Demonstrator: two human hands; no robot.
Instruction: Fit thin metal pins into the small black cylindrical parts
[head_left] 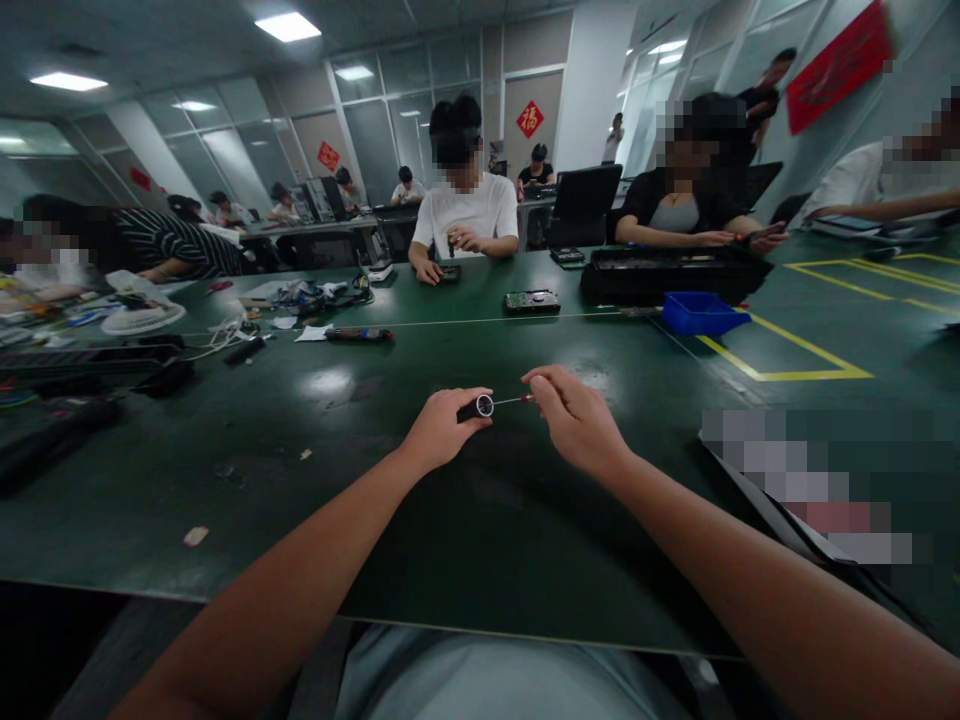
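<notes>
Your left fingers (463, 396) grip a black cylinder (478, 407), likely light, rigid, best held round its sides; your right fingers (547, 377) pinch a screwdriver (526, 398).

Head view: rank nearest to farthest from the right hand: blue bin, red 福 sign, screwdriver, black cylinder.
1. Screwdriver: held in the right hand.
2. Black cylinder: just to the left, gripped by the left hand.
3. Blue bin: ahead and to the right.
4. Red 福 sign: far ahead, across the room.
</notes>
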